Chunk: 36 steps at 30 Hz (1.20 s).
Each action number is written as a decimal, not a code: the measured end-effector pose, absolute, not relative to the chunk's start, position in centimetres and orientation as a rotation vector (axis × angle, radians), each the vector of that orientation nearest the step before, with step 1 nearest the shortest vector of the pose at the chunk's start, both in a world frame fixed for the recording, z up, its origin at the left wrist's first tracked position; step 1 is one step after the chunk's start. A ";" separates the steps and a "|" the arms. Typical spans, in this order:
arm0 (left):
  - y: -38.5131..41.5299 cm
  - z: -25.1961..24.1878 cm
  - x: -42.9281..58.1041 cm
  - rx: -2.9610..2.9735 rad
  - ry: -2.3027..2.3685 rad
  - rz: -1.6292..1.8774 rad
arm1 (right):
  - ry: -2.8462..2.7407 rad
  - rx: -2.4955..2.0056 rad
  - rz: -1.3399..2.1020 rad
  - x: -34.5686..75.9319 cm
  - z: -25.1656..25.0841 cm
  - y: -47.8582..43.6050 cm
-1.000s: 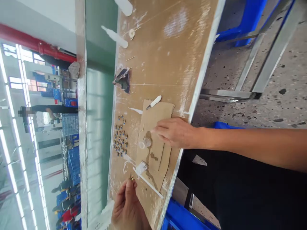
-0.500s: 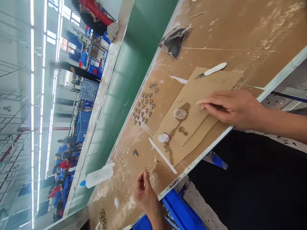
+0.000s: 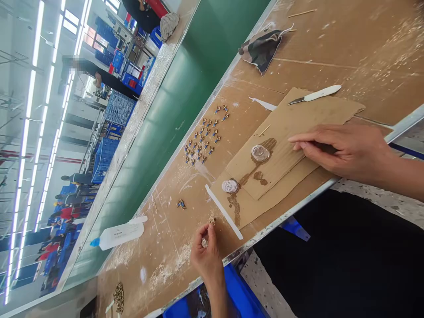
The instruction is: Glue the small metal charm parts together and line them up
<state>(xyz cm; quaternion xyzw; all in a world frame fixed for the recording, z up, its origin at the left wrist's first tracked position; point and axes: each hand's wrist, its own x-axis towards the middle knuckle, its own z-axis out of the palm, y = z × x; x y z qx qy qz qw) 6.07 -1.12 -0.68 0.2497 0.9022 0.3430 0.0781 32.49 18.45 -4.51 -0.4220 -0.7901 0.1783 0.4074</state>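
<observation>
My left hand (image 3: 207, 249) is pinched at thumb and forefinger on a small gold-brown piece (image 3: 212, 220), just above the table near its front edge. My right hand (image 3: 344, 148) hovers over the cardboard sheets (image 3: 318, 115), thumb and fingers pressed together; anything between them is too small to make out. On the cardboard stand a small clear cup (image 3: 260, 153) and a whitish round lid or cup (image 3: 230, 186), with wet stains around them. Several small blue-and-gold pieces (image 3: 200, 143) stand in rows beyond. A few more (image 3: 181, 204) lie clustered nearer my left hand.
A white-handled knife (image 3: 321, 93) rests on the cardboard. Camouflage cloth (image 3: 261, 48) lies farther right. A white bottle with blue tip (image 3: 122, 233) and a pile of gold pieces (image 3: 118, 297) are at the left. A green strip (image 3: 185, 84) runs behind; people stand beyond.
The view has shifted, so the table's contents sit differently in it. My left hand, still pinching, is closer to the white strip. My right hand stays over the cardboard, fingers together.
</observation>
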 end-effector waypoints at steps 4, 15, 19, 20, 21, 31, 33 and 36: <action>-0.8 -0.5 5.6 0.713 2.699 1.021 | -2.010 -1.047 0.445 32.5 -4.3 18.5; -0.4 -0.3 5.4 0.743 2.766 0.876 | -2.015 -1.051 0.457 32.6 -4.3 18.6; -0.7 -0.5 5.0 0.766 2.765 0.818 | -2.027 -1.076 0.473 32.6 -4.2 18.5; -0.7 -0.5 4.9 0.765 2.762 0.813 | -2.026 -1.081 0.473 32.6 -4.2 18.5; -0.7 -0.5 4.9 0.764 2.759 0.812 | -2.024 -1.085 0.474 32.6 -4.2 18.5; -0.2 0.1 5.2 0.765 2.768 0.712 | -2.039 -1.140 0.485 32.6 -4.1 18.5; -0.2 0.1 5.1 0.772 2.762 0.705 | -2.039 -1.133 0.483 32.7 -4.1 18.5; -0.2 -0.1 5.0 0.778 2.765 0.698 | -2.033 -1.137 0.487 32.7 -4.3 18.5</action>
